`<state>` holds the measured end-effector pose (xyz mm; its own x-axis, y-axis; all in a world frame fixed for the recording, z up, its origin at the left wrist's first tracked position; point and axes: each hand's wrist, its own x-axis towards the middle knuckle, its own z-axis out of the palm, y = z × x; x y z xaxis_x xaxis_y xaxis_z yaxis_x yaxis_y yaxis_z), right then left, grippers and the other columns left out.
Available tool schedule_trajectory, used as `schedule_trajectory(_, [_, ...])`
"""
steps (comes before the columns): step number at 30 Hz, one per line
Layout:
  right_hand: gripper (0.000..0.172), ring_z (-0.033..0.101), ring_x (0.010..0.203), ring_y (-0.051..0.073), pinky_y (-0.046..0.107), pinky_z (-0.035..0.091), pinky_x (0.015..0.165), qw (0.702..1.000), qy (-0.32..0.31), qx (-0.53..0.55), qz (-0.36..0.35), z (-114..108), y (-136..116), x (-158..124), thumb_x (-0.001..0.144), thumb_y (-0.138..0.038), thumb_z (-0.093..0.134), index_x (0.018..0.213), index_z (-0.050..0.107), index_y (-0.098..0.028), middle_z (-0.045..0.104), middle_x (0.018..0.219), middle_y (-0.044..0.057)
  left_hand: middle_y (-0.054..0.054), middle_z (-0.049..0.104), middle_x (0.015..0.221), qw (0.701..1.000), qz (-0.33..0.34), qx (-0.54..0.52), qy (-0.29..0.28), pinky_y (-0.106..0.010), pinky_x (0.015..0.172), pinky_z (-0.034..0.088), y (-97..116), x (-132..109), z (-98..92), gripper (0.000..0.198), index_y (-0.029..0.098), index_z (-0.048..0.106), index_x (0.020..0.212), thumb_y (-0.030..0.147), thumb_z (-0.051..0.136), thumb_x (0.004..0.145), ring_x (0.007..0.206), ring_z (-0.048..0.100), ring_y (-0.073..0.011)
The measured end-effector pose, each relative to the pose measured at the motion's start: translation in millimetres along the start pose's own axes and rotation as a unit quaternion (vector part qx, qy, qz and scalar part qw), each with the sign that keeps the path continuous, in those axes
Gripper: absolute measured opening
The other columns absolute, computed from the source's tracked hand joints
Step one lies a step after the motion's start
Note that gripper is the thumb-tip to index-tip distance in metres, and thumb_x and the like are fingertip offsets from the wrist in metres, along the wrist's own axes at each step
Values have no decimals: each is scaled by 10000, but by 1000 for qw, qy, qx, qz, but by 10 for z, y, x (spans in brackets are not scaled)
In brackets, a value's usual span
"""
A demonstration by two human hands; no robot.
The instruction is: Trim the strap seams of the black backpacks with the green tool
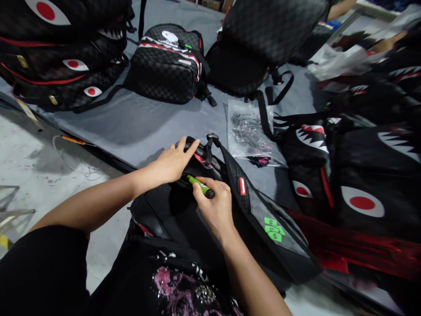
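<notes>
Black backpack (177,202) before the person: green patches (273,229) bear "$"; the red strap label (242,186) is illegible. The right hand (217,205) grips a green marker (201,185) between thumb and fingers, near the bag's upper edge; the left hand (171,161), fingers extended, rests just beside it.

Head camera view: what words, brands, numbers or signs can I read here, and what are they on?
"$": green patches on the nearest backpack.
Too small or blurred to read:
Red label on that backpack.
Print on the clear plastic bag.
Marking on the green marker.
White lettering on the shirt.
</notes>
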<state>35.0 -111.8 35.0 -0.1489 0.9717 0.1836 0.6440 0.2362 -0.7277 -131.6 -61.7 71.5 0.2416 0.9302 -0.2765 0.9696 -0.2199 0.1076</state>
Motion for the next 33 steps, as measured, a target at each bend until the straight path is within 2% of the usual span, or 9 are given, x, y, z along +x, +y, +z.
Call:
schedule_trajectory(10, [258, 695, 781, 216, 460, 408, 991, 999, 40, 1, -12, 83, 24, -8, 868, -414, 601, 861, 761, -212, 779, 825, 50, -261, 109, 1641, 1000, 5, -7, -3, -435, 1013, 489, 7, -7, -24, 954, 189, -6, 1603, 38, 551, 843, 1328, 488, -384])
schedule_trajectory(14, [225, 701, 804, 215, 433, 439, 973, 999, -9, 22, -28, 80, 0, 12, 869, -399, 611, 891, 762, -234, 784, 834, 31, -257, 105, 1644, 1000, 5, -13, 1, -428, 1001, 493, -7, -5, -12, 1005, 203, -9, 1602, 69, 605, 818, 1309, 503, -380])
schedule_trajectory(18, [231, 702, 775, 223, 447, 442, 950, 999, 23, -16, -25, 35, -10, 18, 868, -379, 598, 880, 760, -215, 783, 834, 50, -226, 125, 1652, 1000, -1, -7, 5, -406, 999, 490, -11, -1, 0, 973, 236, -4, 1601, 35, 549, 826, 1314, 508, -344])
schedule_trajectory(22, [215, 705, 803, 223, 400, 475, 892, 999, -26, 4, -33, 15, -5, 35, 868, -363, 608, 904, 761, -217, 783, 844, 45, -244, 107, 1648, 1000, -1, -10, 3, -415, 997, 491, -18, 4, 6, 992, 218, -4, 1599, 60, 588, 819, 1323, 500, -365])
schedule_trajectory(25, [191, 701, 779, 226, 399, 473, 872, 999, -1, -27, -28, 42, -15, 42, 864, -339, 621, 896, 761, -213, 780, 829, 44, -240, 112, 1648, 1000, 8, -13, 8, -426, 996, 492, -29, -6, 7, 970, 227, 0, 1598, 44, 558, 826, 1337, 492, -376])
schedule_trajectory(27, [164, 703, 770, 216, 381, 477, 864, 999, -9, -32, -40, 45, -50, 58, 861, -312, 631, 894, 760, -217, 781, 826, 33, -248, 123, 1644, 1000, 7, -12, 10, -438, 997, 492, -35, -19, -1, 955, 223, 0, 1599, 41, 541, 833, 1356, 474, -395])
schedule_trajectory(30, [141, 705, 757, 195, 339, 497, 830, 997, -46, -25, -60, -100, -145, 137, 869, -293, 621, 875, 746, -228, 776, 808, 13, -266, 128, 1636, 1000, 5, -12, 9, -451, 1008, 486, -46, -28, -25, 937, 198, -4, 1601, 63, 535, 847, 1373, 452, -420])
schedule_trajectory(31, [143, 709, 782, 196, 338, 502, 838, 997, -36, -26, -70, -211, -176, 177, 874, -296, 611, 877, 737, -229, 777, 830, 15, -268, 128, 1635, 1000, 6, -11, 7, -453, 1015, 482, -51, -28, -32, 935, 193, -8, 1601, 69, 533, 849, 1373, 452, -423])
schedule_trajectory(33, [150, 714, 914, 213, 371, 498, 916, 994, 24, -26, -106, -520, -192, 278, 877, -283, 574, 905, 712, -230, 779, 972, 31, -264, 132, 1635, 1000, 8, -8, 2, -458, 1025, 477, -60, -25, -33, 941, 193, -16, 1602, 78, 535, 848, 1364, 463, -425])
